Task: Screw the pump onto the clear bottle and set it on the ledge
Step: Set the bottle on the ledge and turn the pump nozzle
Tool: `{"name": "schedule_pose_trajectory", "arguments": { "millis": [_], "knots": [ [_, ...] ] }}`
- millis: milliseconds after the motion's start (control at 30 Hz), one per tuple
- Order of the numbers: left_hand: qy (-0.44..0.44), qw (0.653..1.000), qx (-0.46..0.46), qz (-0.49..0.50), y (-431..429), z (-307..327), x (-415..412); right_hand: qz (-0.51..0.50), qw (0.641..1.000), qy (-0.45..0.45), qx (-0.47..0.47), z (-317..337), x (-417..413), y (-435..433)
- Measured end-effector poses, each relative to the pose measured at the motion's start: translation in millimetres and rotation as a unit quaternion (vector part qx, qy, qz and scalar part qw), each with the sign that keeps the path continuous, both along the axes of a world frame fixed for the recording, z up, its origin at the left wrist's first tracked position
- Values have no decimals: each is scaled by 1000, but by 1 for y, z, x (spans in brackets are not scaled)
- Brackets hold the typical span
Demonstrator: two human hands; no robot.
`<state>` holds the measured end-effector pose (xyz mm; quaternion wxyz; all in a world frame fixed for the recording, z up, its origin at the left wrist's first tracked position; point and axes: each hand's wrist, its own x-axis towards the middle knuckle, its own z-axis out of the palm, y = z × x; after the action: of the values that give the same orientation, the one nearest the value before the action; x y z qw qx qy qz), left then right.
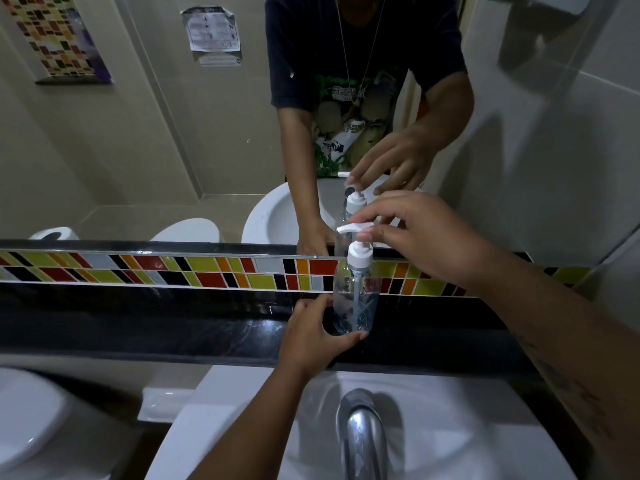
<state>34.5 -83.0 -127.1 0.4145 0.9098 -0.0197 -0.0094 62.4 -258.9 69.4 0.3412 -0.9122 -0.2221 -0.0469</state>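
A clear bottle (355, 299) stands upright on the black ledge (173, 323) in front of the mirror. A white pump (358, 249) sits on its neck, with its tube reaching down inside. My left hand (311, 336) wraps around the bottle's base from the left. My right hand (412, 233) comes in from the right, and its thumb and forefinger pinch the pump's head. The mirror repeats the bottle, the pump and both hands.
A strip of coloured mosaic tiles (207, 271) runs behind the ledge under the mirror (173, 133). Below the ledge is a white sink (450, 427) with a chrome tap (362, 431). A toilet (24, 427) shows at the lower left.
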Motion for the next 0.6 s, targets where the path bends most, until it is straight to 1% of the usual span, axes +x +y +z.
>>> {"name": "schedule_pose_trajectory", "arguments": {
  "millis": [133, 233, 300, 600],
  "knots": [
    [-2, 1000, -8, -3, 1, 0, 0, 52, 998, -2, -42, 4, 3, -8],
    [1, 1000, -10, -1, 1, 2, 0, 73, 993, -9, -87, 9, 3, -10],
    [3, 1000, -11, -1, 1, 2, 0, 81, 992, 1, -101, 12, 3, -11],
    [5, 1000, -14, -1, -1, 4, -1, 87, 993, 23, -80, 9, 3, -14]
  ]
}}
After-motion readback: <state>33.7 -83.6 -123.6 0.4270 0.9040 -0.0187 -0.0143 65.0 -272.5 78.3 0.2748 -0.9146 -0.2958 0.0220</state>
